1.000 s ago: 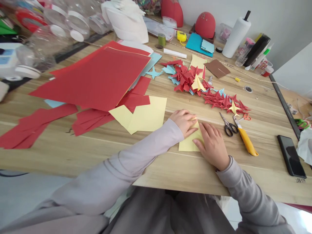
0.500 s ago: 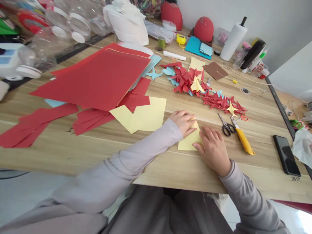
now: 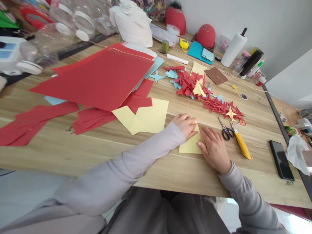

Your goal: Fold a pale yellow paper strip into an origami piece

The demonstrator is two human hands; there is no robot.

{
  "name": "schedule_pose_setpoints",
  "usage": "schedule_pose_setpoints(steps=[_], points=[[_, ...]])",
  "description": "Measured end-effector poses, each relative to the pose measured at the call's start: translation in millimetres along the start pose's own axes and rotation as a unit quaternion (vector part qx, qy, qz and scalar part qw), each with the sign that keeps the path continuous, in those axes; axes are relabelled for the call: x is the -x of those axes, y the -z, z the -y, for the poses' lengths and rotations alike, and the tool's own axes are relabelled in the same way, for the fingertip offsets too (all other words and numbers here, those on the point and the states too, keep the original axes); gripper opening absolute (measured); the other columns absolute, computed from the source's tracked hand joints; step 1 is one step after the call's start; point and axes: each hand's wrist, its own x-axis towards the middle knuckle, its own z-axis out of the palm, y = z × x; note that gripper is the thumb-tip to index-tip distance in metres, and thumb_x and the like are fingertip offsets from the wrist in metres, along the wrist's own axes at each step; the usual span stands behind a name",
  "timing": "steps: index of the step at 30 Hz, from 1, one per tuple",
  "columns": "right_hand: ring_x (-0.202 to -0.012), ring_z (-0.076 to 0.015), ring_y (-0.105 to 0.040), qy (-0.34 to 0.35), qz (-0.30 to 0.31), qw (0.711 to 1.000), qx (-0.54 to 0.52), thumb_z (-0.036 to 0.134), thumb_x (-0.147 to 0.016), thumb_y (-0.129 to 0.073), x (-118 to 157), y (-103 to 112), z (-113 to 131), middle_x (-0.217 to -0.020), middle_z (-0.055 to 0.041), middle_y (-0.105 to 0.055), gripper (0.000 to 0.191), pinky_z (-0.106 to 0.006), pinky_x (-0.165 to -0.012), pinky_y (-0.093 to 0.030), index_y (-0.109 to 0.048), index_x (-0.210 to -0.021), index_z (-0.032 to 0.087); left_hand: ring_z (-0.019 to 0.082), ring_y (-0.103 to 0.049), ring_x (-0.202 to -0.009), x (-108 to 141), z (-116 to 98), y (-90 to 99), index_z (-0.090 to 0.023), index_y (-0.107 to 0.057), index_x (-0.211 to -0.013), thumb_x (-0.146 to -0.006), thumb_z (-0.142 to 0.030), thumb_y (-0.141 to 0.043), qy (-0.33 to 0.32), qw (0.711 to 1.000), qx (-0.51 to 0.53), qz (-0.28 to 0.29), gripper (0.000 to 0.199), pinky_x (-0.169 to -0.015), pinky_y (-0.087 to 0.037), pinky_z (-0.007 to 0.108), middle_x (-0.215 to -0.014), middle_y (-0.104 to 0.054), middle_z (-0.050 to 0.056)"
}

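A small piece of yellow paper [image 3: 191, 145] lies on the wooden table near its front edge. My left hand [image 3: 185, 125] rests on the paper's upper left part, fingers spread over it. On its right side lies my right hand [image 3: 214, 148], open, thumb on the paper and fingers along its edge. Larger yellow sheets [image 3: 154, 117] are to the left of my hands. Beyond my hands is a pile of folded red paper pieces [image 3: 188, 83], with a few blue and yellow ones among them.
Large red sheets [image 3: 97, 78] and red strips [image 3: 31, 120] cover the left. Black-handled scissors [image 3: 227, 132], a yellow cutter [image 3: 243, 145] and a phone [image 3: 281, 159] lie to the right. Bottles, a white tissue pack [image 3: 133, 27] and a tape measure [image 3: 184, 43] stand at the back.
The camera view has shifted slightly. My right hand's fingers have moved a little up and left along the yellow paper's right edge; my left hand stays on the paper.
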Motion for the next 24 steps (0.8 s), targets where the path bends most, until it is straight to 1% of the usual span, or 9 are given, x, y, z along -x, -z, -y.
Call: schedule_pose_setpoints(steps=[4, 7, 10, 15, 19, 24], points=[[-0.126, -0.0280, -0.041, 0.004, 0.010, 1.000, 0.011, 0.048, -0.095, -0.030, -15.2, -8.1, -3.9, -0.135, -0.0123, -0.050, 0.050, -0.045, -0.101, -0.034, -0.054, -0.125, 0.018, 0.028, -0.050, -0.108, 0.0, -4.0, 1.1, -0.019, -0.070, -0.102, -0.088, -0.044, -0.049, 0.001, 1.000, 0.000, -0.010, 0.035, -0.088, -0.040, 0.043, -0.122, -0.061, 0.010], [-0.127, -0.0287, -0.040, 0.004, 0.018, 1.000, 0.019, 0.048, -0.095, -0.030, -15.4, -10.1, -3.2, -0.136, -0.0133, -0.049, 0.051, -0.046, -0.102, -0.032, -0.054, -0.126, 0.016, 0.027, -0.052, -0.101, -0.3, -9.1, 1.2, -0.018, -0.072, -0.093, -0.089, -0.038, -0.049, 0.022, 1.000, -0.004, -0.012, 0.031, -0.080, -0.041, 0.041, -0.109, -0.062, 0.013], [-0.129, -0.0287, -0.038, 0.003, 0.024, 1.000, 0.019, 0.049, -0.095, -0.029, -14.8, -10.3, -2.7, -0.140, -0.0133, -0.046, 0.052, -0.046, -0.102, -0.033, -0.053, -0.127, 0.016, 0.025, -0.053, -0.096, -1.4, -13.0, 0.6, -0.018, -0.072, -0.087, -0.090, -0.037, -0.047, 0.036, 0.999, 0.005, 0.002, 0.031, -0.075, -0.041, 0.038, -0.097, -0.064, 0.011], [-0.131, -0.0293, -0.037, -0.009, 0.041, 0.999, 0.026, 0.051, -0.095, -0.025, -25.2, -11.1, -5.7, -0.145, -0.0112, -0.041, 0.054, -0.048, -0.101, -0.033, -0.051, -0.129, 0.019, 0.025, -0.053, -0.098, -3.4, -15.9, 3.8, -0.017, -0.070, -0.092, -0.090, -0.034, -0.048, 0.052, 0.998, 0.016, 0.039, 0.028, -0.076, -0.042, 0.037, -0.100, -0.064, 0.010], [-0.131, -0.0302, -0.036, -0.007, 0.039, 0.999, 0.031, 0.051, -0.095, -0.023, -37.2, -11.4, -9.0, -0.146, -0.0101, -0.040, 0.054, -0.049, -0.102, -0.031, -0.052, -0.128, 0.020, 0.026, -0.053, -0.102, -4.5, -17.1, 6.6, -0.015, -0.070, -0.095, -0.091, -0.031, -0.046, 0.055, 0.996, 0.015, 0.069, 0.028, -0.077, -0.042, 0.038, -0.103, -0.065, 0.011], [-0.133, -0.0311, -0.035, 0.003, 0.036, 0.999, 0.013, 0.052, -0.095, -0.021, -47.4, -15.0, -14.3, -0.146, -0.0094, -0.040, 0.055, -0.052, -0.104, -0.028, -0.053, -0.128, 0.022, 0.024, -0.053, -0.102, -4.1, -16.9, -0.4, -0.014, -0.070, -0.093, -0.092, -0.028, -0.044, 0.062, 0.997, 0.009, 0.049, 0.030, -0.080, -0.040, 0.037, -0.103, -0.065, 0.011]])
